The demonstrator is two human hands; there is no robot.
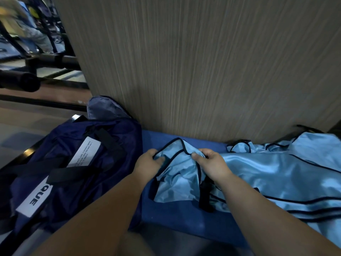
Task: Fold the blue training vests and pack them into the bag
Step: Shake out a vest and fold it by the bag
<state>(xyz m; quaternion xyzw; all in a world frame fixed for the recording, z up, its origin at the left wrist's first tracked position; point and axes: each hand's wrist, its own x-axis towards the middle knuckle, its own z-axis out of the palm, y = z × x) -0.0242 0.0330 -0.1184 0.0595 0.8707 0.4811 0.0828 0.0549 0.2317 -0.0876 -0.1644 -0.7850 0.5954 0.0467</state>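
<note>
A light blue training vest (177,183) with dark piping lies crumpled on a blue mat (177,213) in front of me. My left hand (147,161) pinches its upper edge at the left, and my right hand (212,163) grips the same edge a little to the right. Further light blue vests (287,174) spread in a loose heap to the right. A navy bag (73,174) with black straps and white labels sits to the left of the mat, apart from both hands.
A tall wood-grain panel (203,61) stands right behind the mat and vests. Black metal bars and rails (46,61) run across the upper left, with a tan floor (24,115) beyond the bag. A grey-blue cloth (103,108) pokes up behind the bag.
</note>
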